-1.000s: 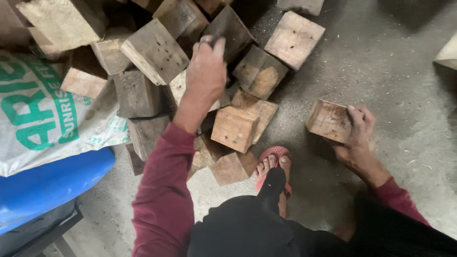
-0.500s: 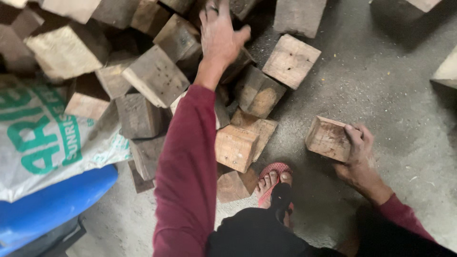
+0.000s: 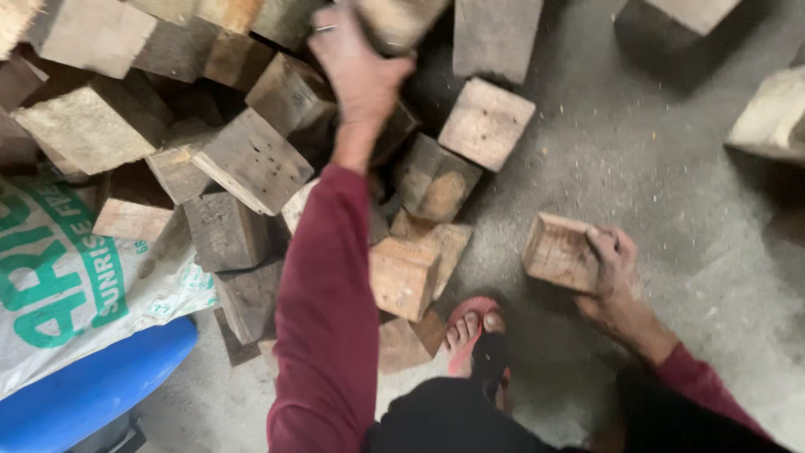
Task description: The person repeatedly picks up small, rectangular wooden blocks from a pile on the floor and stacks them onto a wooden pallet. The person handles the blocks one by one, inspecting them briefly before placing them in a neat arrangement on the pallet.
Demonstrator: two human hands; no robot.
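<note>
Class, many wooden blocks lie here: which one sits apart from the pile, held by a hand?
The pale square wooden block on the bare concrete floor, gripped by the right hand; the others are heaped together.

Wood blocks (image 3: 251, 164) tan-grey; sleeve (image 3: 323, 302) maroon; sandal (image 3: 470, 335) pink; sack (image 3: 59, 277) white, green lettering; floor (image 3: 671, 193) grey.

Your left hand (image 3: 360, 71) is smeared by motion blur, and the wood block (image 3: 398, 18) it grips runs off the top edge, so its shape is unclear. Your right hand (image 3: 616, 268) covers one end of a small block (image 3: 560, 252). Your foot in the pink sandal (image 3: 470, 335) is half hidden behind your dark knee. The white sack (image 3: 67, 285) and the blue seat (image 3: 92, 390) are cut by the left edge.
</note>
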